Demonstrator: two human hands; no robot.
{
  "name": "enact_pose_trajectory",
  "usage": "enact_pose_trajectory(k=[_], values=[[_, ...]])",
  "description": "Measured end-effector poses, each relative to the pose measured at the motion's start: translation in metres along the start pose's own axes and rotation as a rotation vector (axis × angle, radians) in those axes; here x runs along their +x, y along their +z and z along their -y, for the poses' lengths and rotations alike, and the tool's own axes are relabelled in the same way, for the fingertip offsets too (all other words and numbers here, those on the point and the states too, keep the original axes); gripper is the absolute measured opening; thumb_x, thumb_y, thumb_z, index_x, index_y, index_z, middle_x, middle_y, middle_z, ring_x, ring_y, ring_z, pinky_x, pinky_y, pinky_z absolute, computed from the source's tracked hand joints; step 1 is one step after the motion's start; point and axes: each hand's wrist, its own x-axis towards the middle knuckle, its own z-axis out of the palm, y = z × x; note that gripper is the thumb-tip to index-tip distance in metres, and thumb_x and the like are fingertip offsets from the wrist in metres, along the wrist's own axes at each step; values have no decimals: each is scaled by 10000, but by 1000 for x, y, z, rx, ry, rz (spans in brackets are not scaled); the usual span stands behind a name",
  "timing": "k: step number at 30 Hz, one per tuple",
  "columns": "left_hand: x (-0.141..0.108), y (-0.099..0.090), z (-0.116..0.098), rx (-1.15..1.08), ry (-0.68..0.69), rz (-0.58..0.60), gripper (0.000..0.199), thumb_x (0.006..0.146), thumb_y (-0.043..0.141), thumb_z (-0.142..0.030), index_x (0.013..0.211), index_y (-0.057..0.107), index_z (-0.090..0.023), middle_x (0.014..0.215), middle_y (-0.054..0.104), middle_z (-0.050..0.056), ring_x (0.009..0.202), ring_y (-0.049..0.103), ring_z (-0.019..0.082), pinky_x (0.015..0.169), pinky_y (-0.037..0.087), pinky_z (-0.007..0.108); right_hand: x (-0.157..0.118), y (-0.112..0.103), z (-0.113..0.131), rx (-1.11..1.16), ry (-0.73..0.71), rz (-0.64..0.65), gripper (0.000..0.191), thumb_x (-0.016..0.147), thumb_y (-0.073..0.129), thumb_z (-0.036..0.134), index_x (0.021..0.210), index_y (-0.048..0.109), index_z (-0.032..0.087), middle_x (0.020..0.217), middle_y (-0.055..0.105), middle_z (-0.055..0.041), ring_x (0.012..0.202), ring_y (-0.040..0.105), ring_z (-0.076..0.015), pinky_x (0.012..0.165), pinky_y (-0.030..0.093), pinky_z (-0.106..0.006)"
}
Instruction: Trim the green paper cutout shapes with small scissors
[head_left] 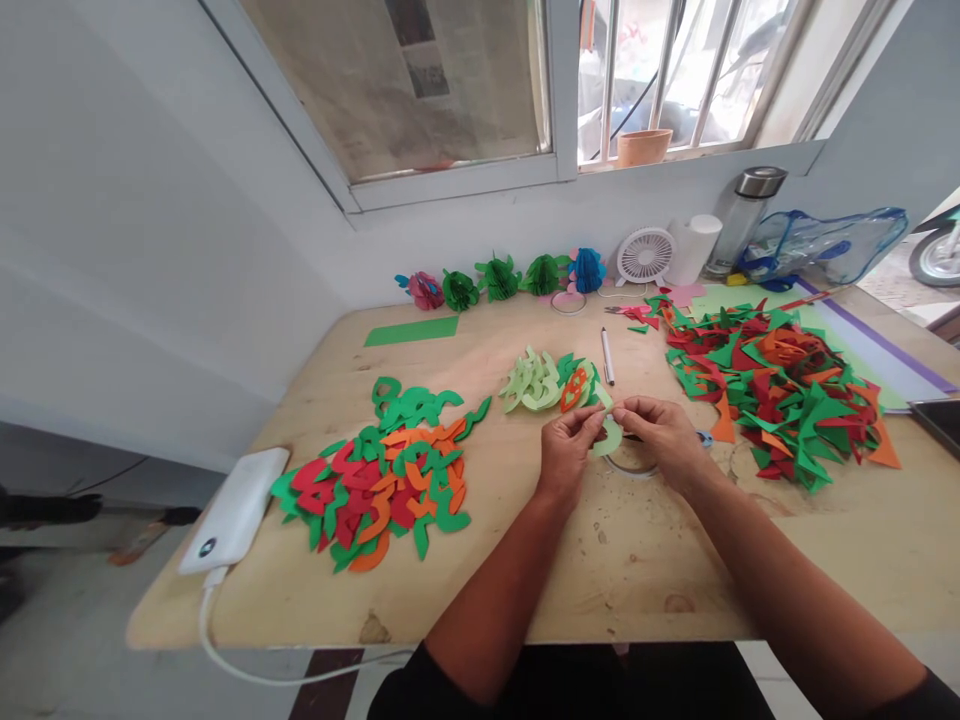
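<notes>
A pale green cutout (610, 438) is held in both hands, right of the frame's centre.
It is pinched between thumb and fingertips of the left hand (566, 450) and the right hand (663, 436), both closed on it. Pale pieces (529, 385) are piled just above left, coloured cutouts (361, 476) are spread at lower left, scraps (787, 385) are heaped at right, and a pen (607, 357) is laid above.

The paper curl (609, 438) is pale green, like much of the middle pile (529, 382); the left pile (375, 478) and right pile (802, 385) both mix green, red and orange. The pompoms (498, 279) run pink with blue, three greens, then blue with pink. The table (292, 605) is tan wood with dark knots, the fan (646, 256) and power bank (236, 510) white, the pot (643, 148) terracotta, the pouch (821, 245) blue-edged.
</notes>
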Motion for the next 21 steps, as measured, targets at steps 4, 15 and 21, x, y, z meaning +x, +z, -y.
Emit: enact_pose_trajectory(k=[4, 15, 21], values=[[1, -1, 3, -43, -43, 31, 284, 570, 746, -367, 683, 673, -117, 566, 609, 14, 529, 542, 91, 555, 447, 228, 0, -1, -1, -13, -15, -21, 289, 656, 696, 457, 694, 637, 176, 614, 604, 6, 562, 538, -133, 538, 412, -255], [3, -4, 6, -88, -57, 48, 260, 597, 735, -342, 716, 701, -113, 589, 633, 30, 550, 567, 100, 587, 469, 245, -2, 2, 1, -90, -64, -35, 290, 667, 675, 460, 704, 627, 176, 629, 603, 1, 566, 518, -129, 544, 400, -254], [2, -4, 6, -135, -65, 47, 293, 581, 757, -354, 738, 701, -113, 607, 632, 29, 571, 567, 99, 591, 469, 239, -2, 4, -2, -89, -99, -68, 272, 667, 680, 438, 703, 637, 173, 636, 609, -5, 575, 521, -128, 540, 393, -249]])
